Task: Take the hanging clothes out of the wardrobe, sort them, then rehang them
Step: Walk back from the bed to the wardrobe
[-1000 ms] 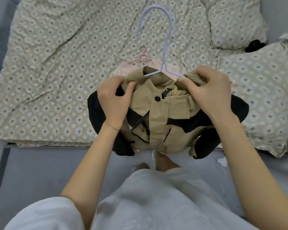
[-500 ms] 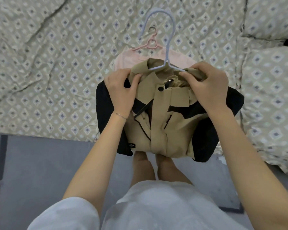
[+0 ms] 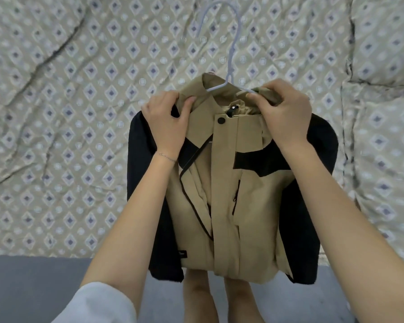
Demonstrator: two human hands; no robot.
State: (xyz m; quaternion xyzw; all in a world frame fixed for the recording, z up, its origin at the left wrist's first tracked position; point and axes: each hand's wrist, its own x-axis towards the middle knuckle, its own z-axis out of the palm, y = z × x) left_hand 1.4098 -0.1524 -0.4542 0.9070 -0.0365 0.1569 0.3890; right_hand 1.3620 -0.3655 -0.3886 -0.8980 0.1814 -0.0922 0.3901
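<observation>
A tan jacket [image 3: 229, 206] with black sleeves and black chest panels hangs in front of me on a pale lilac hanger [image 3: 231, 50], whose hook sticks up above the collar. My left hand [image 3: 166, 127] pinches the collar and left shoulder of the jacket. My right hand [image 3: 287, 113] is closed on the right shoulder, over the hanger's arm. The jacket's front is closed with a snap button at the neck. Its hem hangs above my legs.
Behind the jacket lies a bed with a diamond-patterned cover [image 3: 79, 113]. Two matching pillows [image 3: 387, 148] sit at the right. A grey floor [image 3: 33, 280] runs along the bed's near edge. My bare legs [image 3: 196, 297] stand below the jacket.
The jacket has risen and come closer to me, and it now covers the pink garment and pink hanger seen on the bed before. Both hands keep their hold at the shoulders.
</observation>
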